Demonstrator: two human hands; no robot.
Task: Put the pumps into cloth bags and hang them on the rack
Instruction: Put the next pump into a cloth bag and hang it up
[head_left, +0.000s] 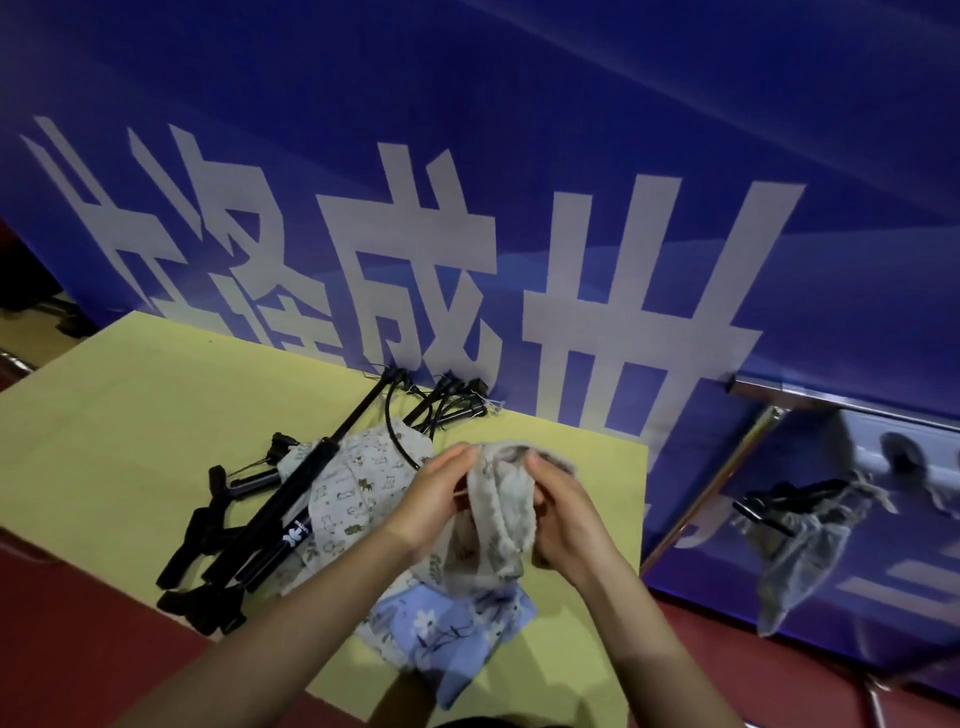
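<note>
Over the table: both hands meet above the near right part of a yellow-green table (130, 395), holding up one grey cloth bag (498, 512).
Left hand: left hand (434, 501) pinches the left side of the bag's mouth; fingers (460, 457) lie close together, curled onto the fabric edge.
Right hand: right hand (563, 512) grips the right side of the mouth; fingers curled round the rim, fingertips hidden in the cloth.
Bag vs fingers: bag hangs between the two hands, mouth up at the fingertips, body drooping down toward the wrists; mouth pulled a little apart.
Pumps: black pumps (291, 509) lie on the table, left of the hands, not touched; the long one runs diagonally from near left to far right, partly on a printed cloth.
Hoses: black hoses and fittings (447, 402) at the far table edge, against the banner.
Other bags: white printed bag (358, 483) flat under the pumps, just left of the left hand; blue flowered bag (441, 631) on the near table edge below the wrists.
Rack: rack (852, 410) at right, well apart from the hands; a grey bag with a pump (800, 551) inside hangs there, black handle sticking out the top.
Background: blue banner (519, 156) with large white characters behind the table; red floor (78, 649) near left.
</note>
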